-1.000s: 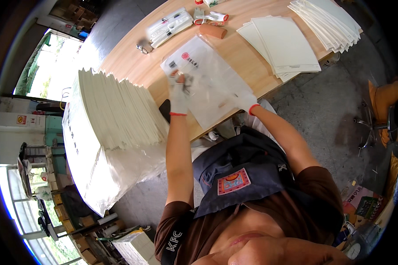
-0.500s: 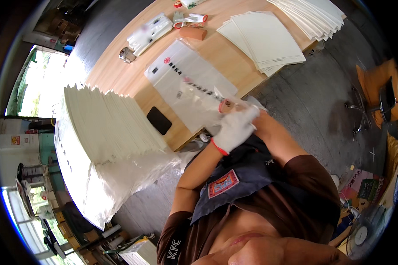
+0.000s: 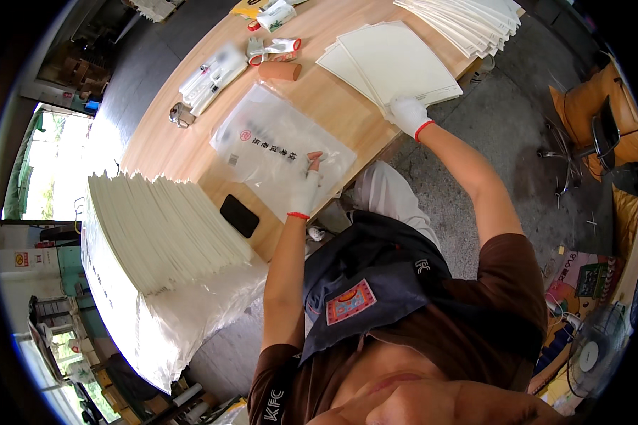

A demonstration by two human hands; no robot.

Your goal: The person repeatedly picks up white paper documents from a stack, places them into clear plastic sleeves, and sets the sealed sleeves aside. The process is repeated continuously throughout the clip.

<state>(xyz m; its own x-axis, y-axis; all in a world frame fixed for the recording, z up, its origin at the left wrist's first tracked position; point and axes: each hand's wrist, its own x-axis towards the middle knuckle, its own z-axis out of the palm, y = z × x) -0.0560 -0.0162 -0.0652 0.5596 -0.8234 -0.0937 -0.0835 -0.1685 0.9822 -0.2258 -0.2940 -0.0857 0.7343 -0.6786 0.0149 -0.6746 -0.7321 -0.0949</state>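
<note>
Nearest the person, the gloved left hand [image 3: 305, 193] rests flat, fingers released, on the near edge of a clear, crinkly plastic bag [image 3: 280, 145] lying on the wooden table [image 3: 163, 145]. The bag's long axis runs from its near-right corner toward the far left. Beside it lies a flat black slab [image 3: 239, 215]. Farther right, the gloved right hand [image 3: 406, 113] pinches the near corner of a stiff cream sheet stack [image 3: 390, 60]; its fingertips are partly hidden.
</note>
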